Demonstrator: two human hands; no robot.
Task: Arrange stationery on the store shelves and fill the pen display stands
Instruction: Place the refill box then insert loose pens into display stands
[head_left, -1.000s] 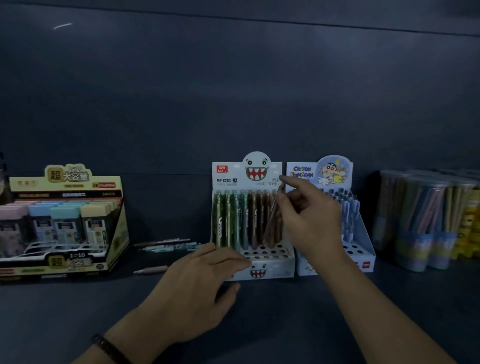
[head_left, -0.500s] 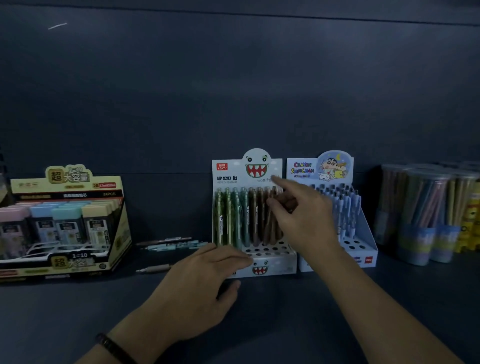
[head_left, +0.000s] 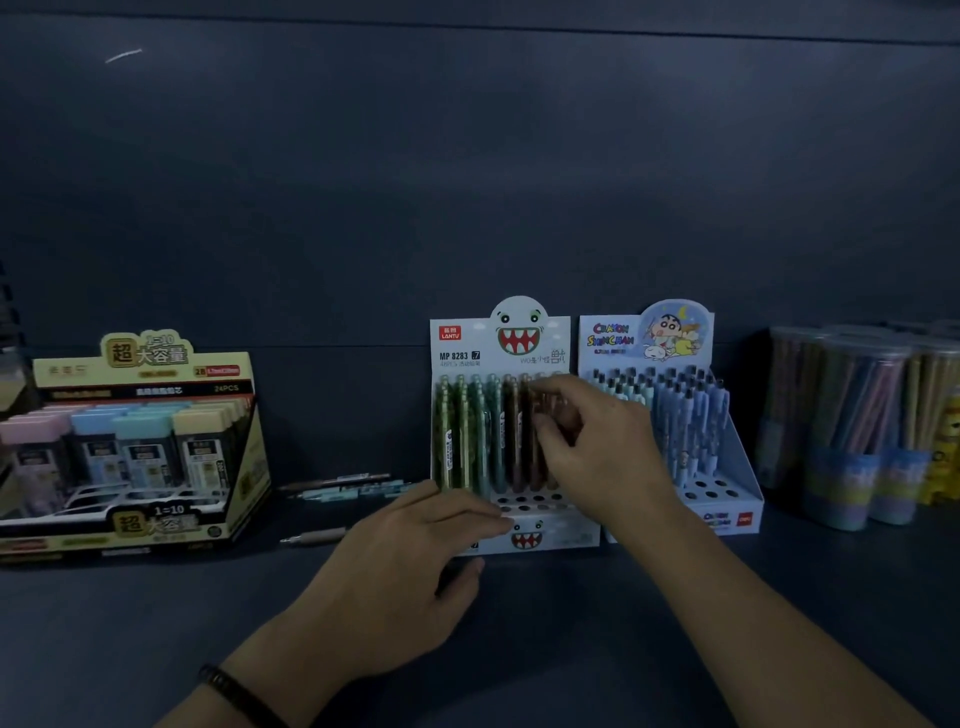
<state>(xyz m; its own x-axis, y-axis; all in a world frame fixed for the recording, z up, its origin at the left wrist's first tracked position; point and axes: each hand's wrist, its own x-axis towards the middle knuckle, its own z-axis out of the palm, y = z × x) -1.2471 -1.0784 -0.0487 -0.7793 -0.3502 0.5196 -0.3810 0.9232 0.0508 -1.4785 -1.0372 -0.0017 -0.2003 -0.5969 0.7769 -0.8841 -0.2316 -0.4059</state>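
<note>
The white monster-face pen stand (head_left: 563, 538) stands on the dark shelf, its back rows filled with green, teal and brown pens (head_left: 452, 441) and its front holes bare. My right hand (head_left: 597, 452) reaches over the stand's right side, fingers curled round a reddish-brown pen (head_left: 549, 402) that stands among the other brown ones. The lower end of that pen is hidden behind my thumb. My left hand (head_left: 405, 571) lies flat on the shelf, with its straight fingertips touching the stand's front left corner.
A blue cartoon pen stand (head_left: 727, 519) sits right beside the monster stand. Clear tubs of pencils (head_left: 841, 431) stand at the far right. A yellow display box of lead cases (head_left: 130, 441) is at the left. Loose pens (head_left: 343, 483) lie between it and the stand.
My right hand has lowered the pen from a tilt above the stand down into the row of brown pens. The left hand has stayed at the stand's front.
</note>
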